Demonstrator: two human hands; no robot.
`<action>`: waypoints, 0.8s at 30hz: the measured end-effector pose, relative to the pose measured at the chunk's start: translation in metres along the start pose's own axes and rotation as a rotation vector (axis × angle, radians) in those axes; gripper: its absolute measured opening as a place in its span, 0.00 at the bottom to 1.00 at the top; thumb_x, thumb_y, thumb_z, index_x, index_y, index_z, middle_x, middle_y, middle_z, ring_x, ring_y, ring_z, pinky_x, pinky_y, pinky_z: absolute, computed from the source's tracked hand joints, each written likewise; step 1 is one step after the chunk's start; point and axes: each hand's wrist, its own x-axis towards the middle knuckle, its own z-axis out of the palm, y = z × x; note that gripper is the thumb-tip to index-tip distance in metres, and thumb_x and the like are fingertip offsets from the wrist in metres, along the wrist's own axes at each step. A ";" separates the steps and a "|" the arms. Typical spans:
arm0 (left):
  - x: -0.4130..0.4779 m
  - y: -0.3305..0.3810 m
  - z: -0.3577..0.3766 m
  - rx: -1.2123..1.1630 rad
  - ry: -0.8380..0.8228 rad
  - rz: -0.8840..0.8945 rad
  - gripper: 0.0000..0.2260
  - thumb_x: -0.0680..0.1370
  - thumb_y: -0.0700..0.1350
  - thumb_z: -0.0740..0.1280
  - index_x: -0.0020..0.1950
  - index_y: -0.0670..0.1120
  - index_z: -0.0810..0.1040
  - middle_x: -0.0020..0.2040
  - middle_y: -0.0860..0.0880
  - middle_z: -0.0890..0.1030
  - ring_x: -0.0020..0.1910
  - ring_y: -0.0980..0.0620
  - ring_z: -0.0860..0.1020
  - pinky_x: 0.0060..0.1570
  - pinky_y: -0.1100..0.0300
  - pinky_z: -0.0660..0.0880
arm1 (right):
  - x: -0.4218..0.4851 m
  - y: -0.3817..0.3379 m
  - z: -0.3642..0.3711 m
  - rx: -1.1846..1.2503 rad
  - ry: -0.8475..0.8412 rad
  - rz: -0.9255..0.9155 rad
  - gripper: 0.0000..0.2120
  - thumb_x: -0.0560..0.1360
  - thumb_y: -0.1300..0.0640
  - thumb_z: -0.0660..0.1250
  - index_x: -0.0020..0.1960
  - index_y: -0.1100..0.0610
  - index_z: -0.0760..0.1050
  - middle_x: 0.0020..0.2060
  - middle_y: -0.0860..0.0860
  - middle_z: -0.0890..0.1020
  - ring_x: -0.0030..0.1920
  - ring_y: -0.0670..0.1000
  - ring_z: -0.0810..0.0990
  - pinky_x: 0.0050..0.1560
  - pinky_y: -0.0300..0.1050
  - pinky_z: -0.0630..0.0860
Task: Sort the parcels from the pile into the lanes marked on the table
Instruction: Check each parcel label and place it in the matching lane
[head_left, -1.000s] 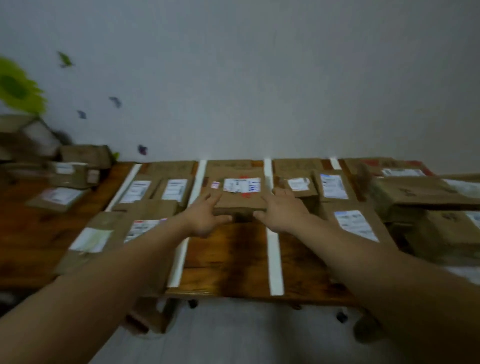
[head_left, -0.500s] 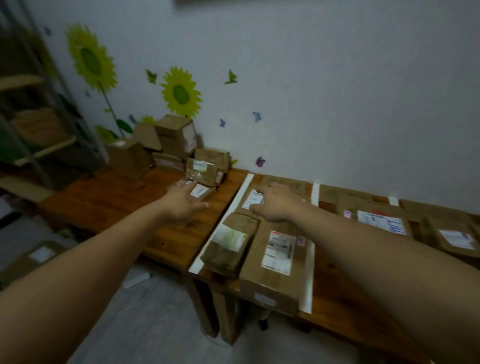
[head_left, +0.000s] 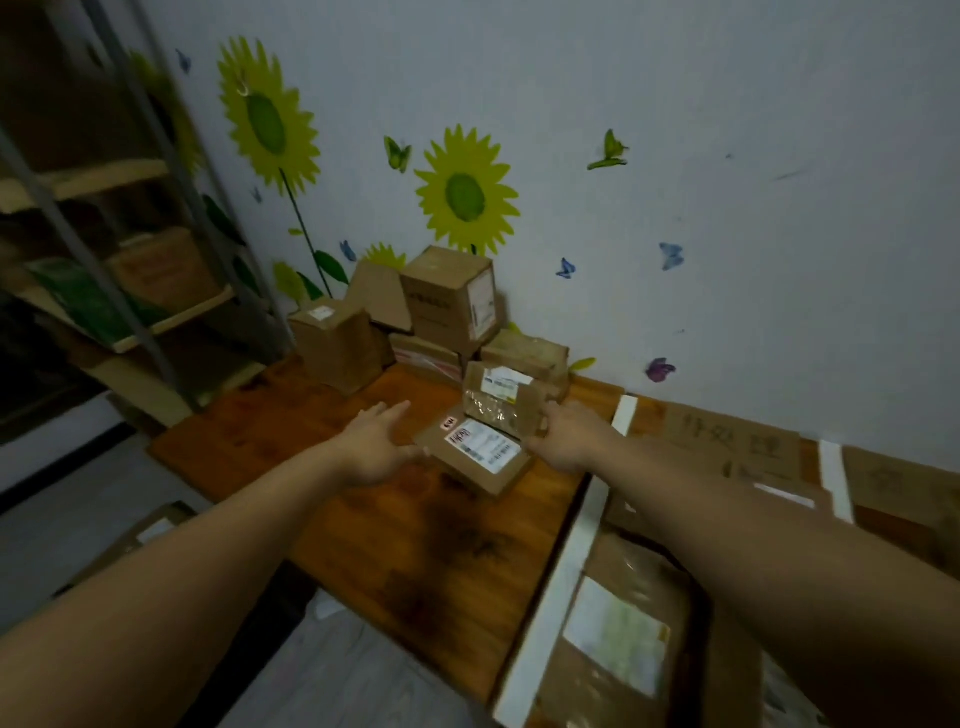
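A flat brown parcel (head_left: 480, 451) with a white label lies on the wooden table (head_left: 415, 530) in front of the pile of cardboard parcels (head_left: 447, 301) by the wall. Behind it leans a smaller parcel (head_left: 497, 402) with clear tape and a label. My left hand (head_left: 374, 448) is stretched out with straight fingers, and its thumb is at the flat parcel's left corner. My right hand (head_left: 567, 435) is at the right side of both parcels, fingertips against the leaning parcel's right edge. Neither hand has lifted anything.
A white tape strip (head_left: 566, 566) marks the first lane to the right, where a labelled parcel (head_left: 623, 634) lies near the table's front edge. Cardboard lane signs (head_left: 727, 441) lie at the back. A metal shelf (head_left: 130, 270) stands left. A box (head_left: 148, 530) sits on the floor.
My view has swung left from the lanes to the pile. Both hands left the parcel set in the middle lane and have moved to either side of the flat parcel by the pile.
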 end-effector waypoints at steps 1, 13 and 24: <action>0.015 -0.004 -0.005 0.002 -0.008 -0.003 0.36 0.76 0.58 0.65 0.78 0.54 0.49 0.79 0.47 0.48 0.77 0.44 0.47 0.75 0.47 0.50 | 0.018 -0.001 0.004 0.018 -0.008 0.016 0.33 0.73 0.37 0.62 0.73 0.52 0.63 0.69 0.58 0.70 0.65 0.60 0.71 0.63 0.54 0.72; 0.208 -0.051 0.021 0.091 -0.263 0.128 0.35 0.76 0.57 0.66 0.77 0.53 0.52 0.78 0.45 0.52 0.76 0.42 0.51 0.73 0.44 0.54 | 0.117 -0.006 0.091 0.301 -0.144 0.310 0.24 0.77 0.48 0.65 0.71 0.51 0.66 0.67 0.53 0.74 0.63 0.53 0.74 0.61 0.46 0.73; 0.269 -0.102 0.064 -0.183 -0.484 0.219 0.23 0.77 0.41 0.65 0.72 0.46 0.64 0.68 0.45 0.72 0.67 0.45 0.70 0.65 0.50 0.66 | 0.112 -0.072 0.156 0.516 0.018 0.658 0.25 0.77 0.50 0.65 0.72 0.49 0.62 0.64 0.52 0.76 0.60 0.53 0.77 0.57 0.52 0.78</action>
